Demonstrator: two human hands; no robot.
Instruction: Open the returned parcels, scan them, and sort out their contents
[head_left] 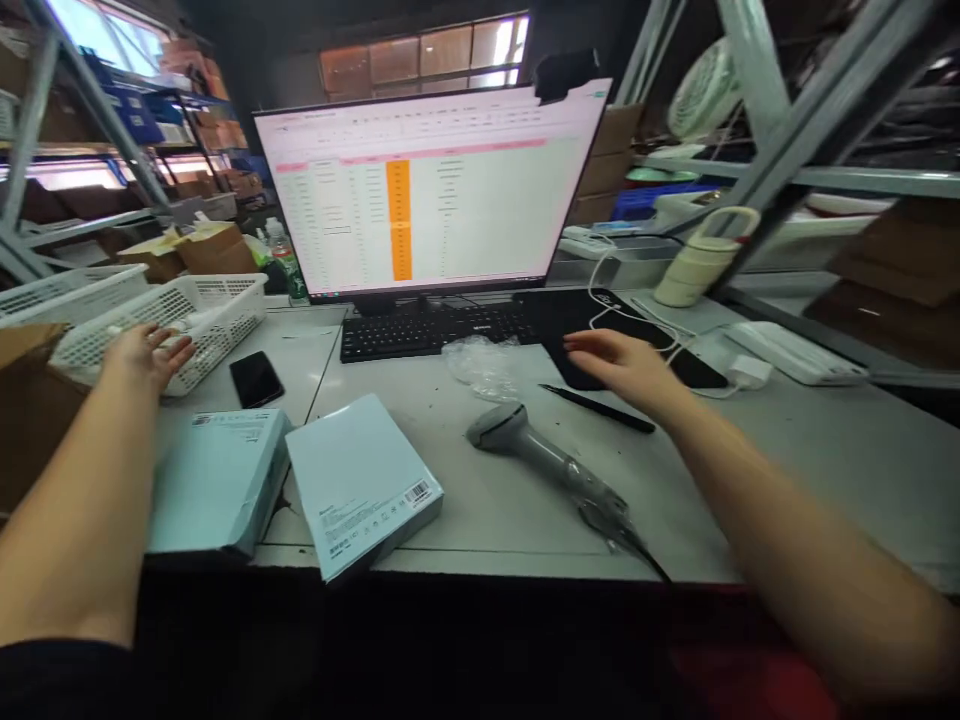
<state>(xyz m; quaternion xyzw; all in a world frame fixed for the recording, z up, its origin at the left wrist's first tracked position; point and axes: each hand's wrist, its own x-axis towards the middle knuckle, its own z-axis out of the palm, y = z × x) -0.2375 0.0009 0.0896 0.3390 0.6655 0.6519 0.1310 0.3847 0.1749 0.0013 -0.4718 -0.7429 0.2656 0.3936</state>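
My left hand [150, 352] reaches over the near rim of a white plastic basket [225, 325], its fingers apart. Some white items lie inside that basket, too small to make out. On the right, my right hand [611, 365] hovers at the black mouse pad [566, 365], fingers stretched out and holding nothing. A black pen-like tool [600, 408] lies just below it. Between my arms rest a grey barcode scanner [536, 448], crumpled clear plastic [484, 365] and two light-blue boxes, one with a barcode label [367, 480], the other [214, 480] beside my left forearm.
A monitor [487, 210] showing a spreadsheet stands behind the keyboard [405, 335]. A phone [256, 380] lies near the basket. To the right are a cream bottle [697, 265], a white charger [748, 373], cables and a white device [799, 352]. Metal shelving flanks the desk.
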